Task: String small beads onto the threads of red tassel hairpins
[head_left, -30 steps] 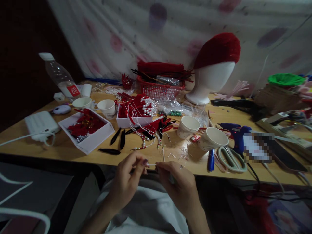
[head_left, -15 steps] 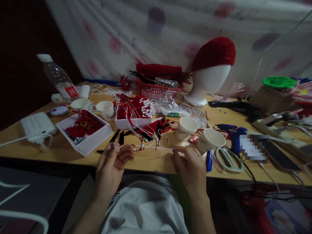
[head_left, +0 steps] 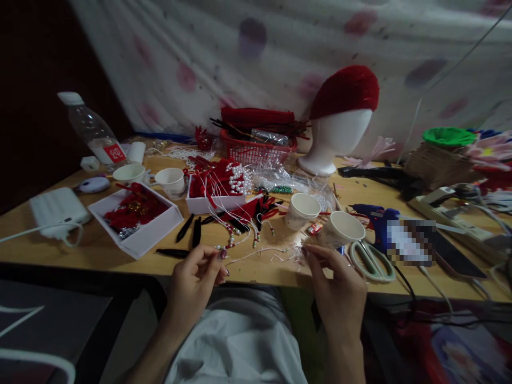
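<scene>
A thin white cord (head_left: 256,252) is pinched at its near end between the thumb and forefinger of the left hand (head_left: 198,278), just above the front edge of the pale wooden table (head_left: 100,246). From that pinch the cord lies slack across the table top and runs towards the right hand (head_left: 340,288). The thumb and forefinger of the right hand are brought close together at the cord's far end. Whether they are closed on it cannot be told, since the spot is small and dim.

Just beyond the right hand a white paper cup (head_left: 342,228) is tipped towards the viewer, with pale green-handled scissors (head_left: 372,261) beside it and a blue glue gun (head_left: 376,218) behind. Strands of pearl and red beads (head_left: 236,234) are spread near the cord, hanging out of a small white box of red trimmings (head_left: 218,192). Slender black leaf-shaped pieces (head_left: 188,230) lie to their left.

The step in hand is judged to be the stretching or straightening of the cord between the two hands. Further handling of it would call for a fine fingertip grip at both ends, and for care that the loose beaded strands close by are not snagged.
</scene>
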The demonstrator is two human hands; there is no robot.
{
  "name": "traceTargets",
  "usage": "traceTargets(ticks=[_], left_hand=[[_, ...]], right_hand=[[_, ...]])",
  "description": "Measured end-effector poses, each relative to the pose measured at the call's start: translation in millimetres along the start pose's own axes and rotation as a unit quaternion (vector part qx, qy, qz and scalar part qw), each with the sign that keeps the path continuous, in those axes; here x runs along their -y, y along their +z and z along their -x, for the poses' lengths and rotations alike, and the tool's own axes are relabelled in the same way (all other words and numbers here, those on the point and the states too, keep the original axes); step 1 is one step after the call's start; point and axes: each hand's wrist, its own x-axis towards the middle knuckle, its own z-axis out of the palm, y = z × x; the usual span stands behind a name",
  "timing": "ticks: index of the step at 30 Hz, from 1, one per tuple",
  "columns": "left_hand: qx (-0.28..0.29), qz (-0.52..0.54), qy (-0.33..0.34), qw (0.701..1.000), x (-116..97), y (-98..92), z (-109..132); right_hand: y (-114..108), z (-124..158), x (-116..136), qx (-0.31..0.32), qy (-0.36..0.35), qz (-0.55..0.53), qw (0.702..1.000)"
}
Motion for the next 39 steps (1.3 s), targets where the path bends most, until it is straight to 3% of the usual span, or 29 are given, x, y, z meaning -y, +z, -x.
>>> traceTargets(ticks=[5,15,23,30,34,39], left_hand=[[-0.007,-0.013,0.026,1.0,-4,-0.1,3],[0.011,-0.044,0.036,0.998,0,2.2,7],[0.05,-0.024,0.02,0.998,13,13.5,2],[0.058,-0.017,0.016,0.998,8,13.2,0],[0.057,-0.008,0.016,0.998,8,13.5,2],[0.02,-0.029,0.036,0.999,8,13.6,1]], right_hand=[[-1,1,4,-0.088,0.007,-0.011,0.996],[2,10,-4,-0.161,0.078,-0.052,0.983],[6,16,0,-0.148,0.09,-0.108,0.979],[0,7,19,-0.123,0.101,-0.267,0.951],[14,10,23,-0.044,0.199,-0.384,0.901],[33,13,33,0.062,0.339,-0.527,0.777]])
